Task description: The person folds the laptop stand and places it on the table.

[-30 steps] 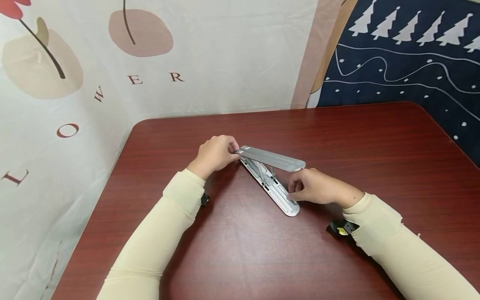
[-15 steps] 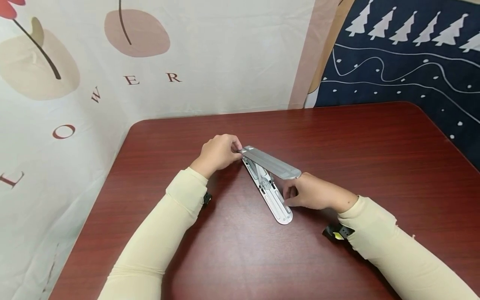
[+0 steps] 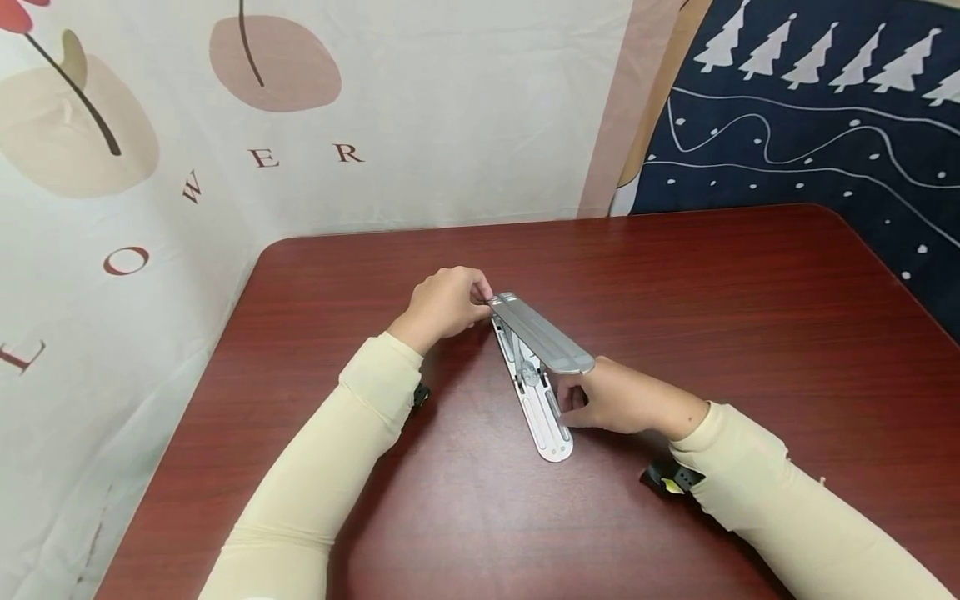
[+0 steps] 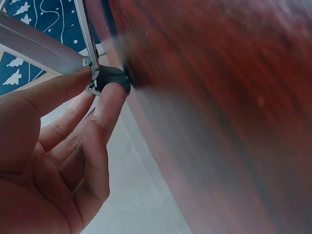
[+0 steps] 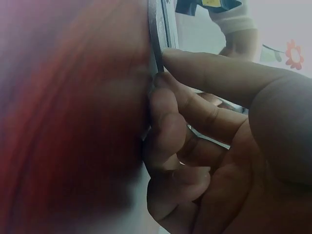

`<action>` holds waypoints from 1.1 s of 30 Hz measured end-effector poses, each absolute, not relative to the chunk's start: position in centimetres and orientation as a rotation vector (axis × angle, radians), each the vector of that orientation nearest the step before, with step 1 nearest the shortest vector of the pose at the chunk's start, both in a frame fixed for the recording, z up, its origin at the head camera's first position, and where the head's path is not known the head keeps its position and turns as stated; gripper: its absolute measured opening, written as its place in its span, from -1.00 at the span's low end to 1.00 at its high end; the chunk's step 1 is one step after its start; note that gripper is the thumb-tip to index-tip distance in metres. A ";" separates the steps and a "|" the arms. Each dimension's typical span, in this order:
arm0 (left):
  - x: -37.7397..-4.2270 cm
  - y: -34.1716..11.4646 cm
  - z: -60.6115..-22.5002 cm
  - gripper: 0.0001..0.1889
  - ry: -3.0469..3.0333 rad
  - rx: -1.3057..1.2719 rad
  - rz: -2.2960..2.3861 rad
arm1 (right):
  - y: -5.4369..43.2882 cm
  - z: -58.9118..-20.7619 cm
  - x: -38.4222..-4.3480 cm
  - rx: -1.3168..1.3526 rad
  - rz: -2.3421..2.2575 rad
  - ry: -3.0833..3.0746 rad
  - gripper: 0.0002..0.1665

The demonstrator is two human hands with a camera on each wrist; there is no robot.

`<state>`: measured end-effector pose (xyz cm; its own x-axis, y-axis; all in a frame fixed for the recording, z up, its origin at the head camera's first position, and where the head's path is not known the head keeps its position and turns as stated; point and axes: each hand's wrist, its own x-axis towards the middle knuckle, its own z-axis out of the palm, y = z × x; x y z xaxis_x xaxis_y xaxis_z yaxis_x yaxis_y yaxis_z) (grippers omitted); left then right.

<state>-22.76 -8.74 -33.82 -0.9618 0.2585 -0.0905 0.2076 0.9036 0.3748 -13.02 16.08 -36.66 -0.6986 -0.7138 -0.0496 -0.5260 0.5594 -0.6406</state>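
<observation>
1. Folding metal stand (image 3: 534, 367) is lying on the dark red bench (image 3: 750, 333), between the two hands, its hinge end at the left hand's grip and its long base plate (image 3: 547, 425) running flat toward the person.
2. Left hand (image 3: 444, 304) is pinching the hinge end; in the left wrist view the thumb (image 4: 53, 92) and a fingertip (image 4: 109, 105) are closing narrowly on a small dark round part (image 4: 113, 78) there, likely pinning that end so the stand is not sliding.
3. Upper arm (image 3: 542, 333) of the stand is slanting up and away from that grip, its free end hanging just above the right hand, so the stand is sitting partly open in a narrow V.
4. Right hand (image 3: 622, 400) is curling against the side of the base plate; in the right wrist view the thumb (image 5: 214, 73) and a bent finger (image 5: 163, 105) are pinching the thin metal edge (image 5: 155, 34), a tight grip that looks meant to keep the base down on the bench.
5. Inner strut (image 3: 525, 367) is showing between the two plates, near the right grip; its exact seat is too small to tell.
6. Both forearms in cream sleeves (image 3: 330, 467) are resting low over the bench, one on each side of the stand.
7. Printed cloth backdrops (image 3: 450, 125) are hanging beyond the far bench edge, well apart from both grips.
</observation>
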 end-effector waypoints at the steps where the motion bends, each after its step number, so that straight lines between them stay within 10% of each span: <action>1: -22.8 -8.6 -33.8 -0.90 2.928 0.365 0.554 | 16.0 -36.7 -12.9 -1.019 -0.870 2.494 -0.81; 33: -23.5 -6.4 -34.1 -0.93 2.906 0.493 0.498 | 14.4 -36.6 -10.9 -1.002 -0.734 2.590 -0.77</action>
<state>-23.48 -6.38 -34.12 -0.9344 0.3439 -0.0934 0.2932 0.8908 0.3473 -10.94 14.40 -36.60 -0.7250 -0.6857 -0.0644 -0.5499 0.6326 -0.5454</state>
